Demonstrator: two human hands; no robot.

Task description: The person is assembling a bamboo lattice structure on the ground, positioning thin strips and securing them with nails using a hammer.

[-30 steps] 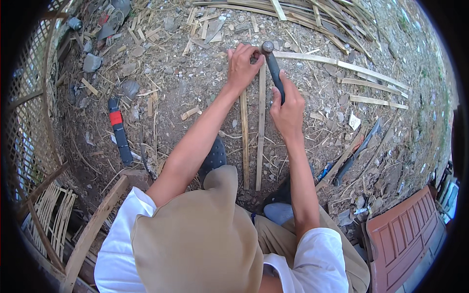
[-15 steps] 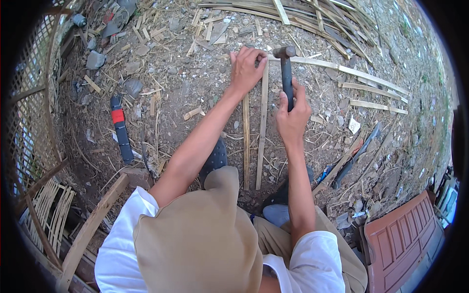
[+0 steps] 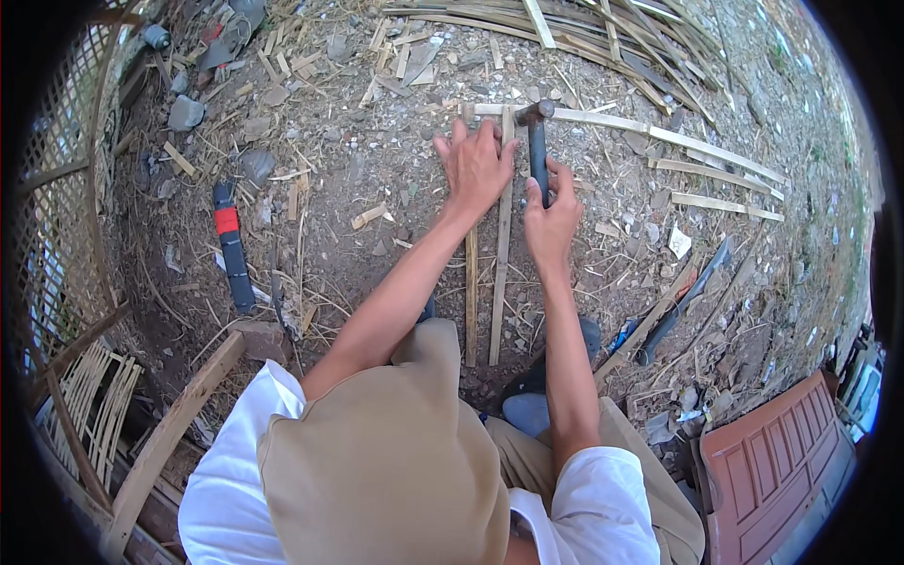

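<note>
My right hand (image 3: 551, 226) is closed round the dark handle of a hammer (image 3: 538, 155). The hammer's head is up beside the far end of a long wooden strip (image 3: 502, 264), which runs toward my feet. A second, shorter-looking strip (image 3: 472, 301) lies alongside on its left, its far part hidden by my left hand (image 3: 476, 169). That hand is spread low over the strips, fingers apart, the thumb side by the long strip. A crosswise strip (image 3: 603, 119) passes at the long one's far end and reaches away to the right.
More strips (image 3: 716, 202) lie on the right, and a pile of long slats (image 3: 584, 47) is at the far side. A dark bundle with a red band (image 3: 227, 222) lies left. Near me are a wooden beam (image 3: 179, 424) and a brown panel (image 3: 777, 461). Debris litters the dirt.
My left hand has come nearer and off the strips' far joint, its fingers spreading. The hammer, in my right hand, has moved slightly left and lower, close to the long strip's end.
</note>
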